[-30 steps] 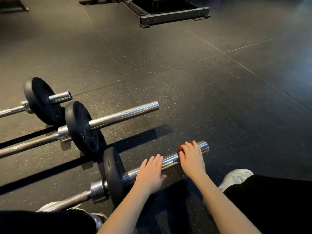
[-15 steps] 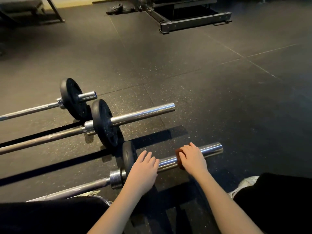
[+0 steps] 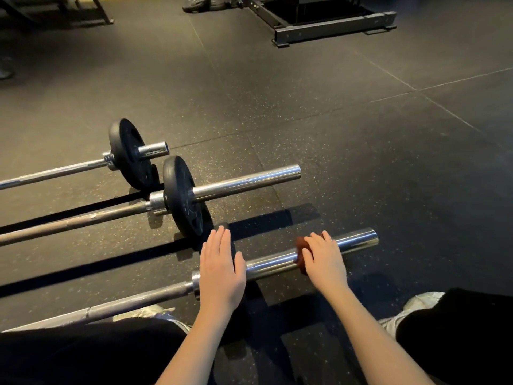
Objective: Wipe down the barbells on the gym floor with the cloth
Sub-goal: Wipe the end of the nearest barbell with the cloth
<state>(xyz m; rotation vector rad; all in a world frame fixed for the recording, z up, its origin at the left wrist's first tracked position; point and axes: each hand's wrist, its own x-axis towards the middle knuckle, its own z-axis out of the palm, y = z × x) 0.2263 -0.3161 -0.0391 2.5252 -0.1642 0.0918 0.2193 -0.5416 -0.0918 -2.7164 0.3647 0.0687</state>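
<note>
Left hand (image 3: 222, 273) flat, fingers straight, on near barbell (image 3: 270, 263); right hand (image 3: 324, 259) fingers curled, gripping cloth (image 3: 301, 245) round it.

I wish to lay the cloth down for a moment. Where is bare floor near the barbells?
The widest bare floor lies past the sleeve ends, between the nearest barbell and the rack base. A narrower strip runs between that barbell and the middle barbell. Crowded: leftward, where plates and shafts lie close by the left hand.
</note>
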